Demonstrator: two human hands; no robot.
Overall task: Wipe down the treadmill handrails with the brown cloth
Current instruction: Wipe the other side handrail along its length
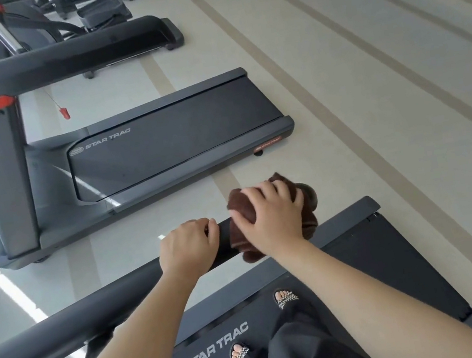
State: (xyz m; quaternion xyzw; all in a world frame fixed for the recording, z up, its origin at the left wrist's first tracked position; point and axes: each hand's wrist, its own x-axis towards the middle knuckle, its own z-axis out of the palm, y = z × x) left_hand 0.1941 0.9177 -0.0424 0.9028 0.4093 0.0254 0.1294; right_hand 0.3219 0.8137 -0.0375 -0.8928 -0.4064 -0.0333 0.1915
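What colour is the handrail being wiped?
Black, matte, seen in the head view: the handrail runs under the left hand and the brown cloth.

The cloth (242, 208) under your right hand (271, 216) is deep chocolate brown, with a slightly paler brown band along its lower folded edge. The handrail (95, 312) your left hand (187, 243) rests on is matte black. Your treadmill's deck (373, 253) is black with grey-white "STAR TRAC" lettering. Your sandals (284, 298) have a black-and-white checked strap pattern, and your trousers (293, 336) are black. The neighbouring treadmill (160, 141) is charcoal grey with a darker belt, pale grey lettering, a small orange-red logo at its rear corner, and an orange-red band atop its upright. A red safety clip (64, 113) hangs beside it. The floor (339, 100) is cream with tan stripes.
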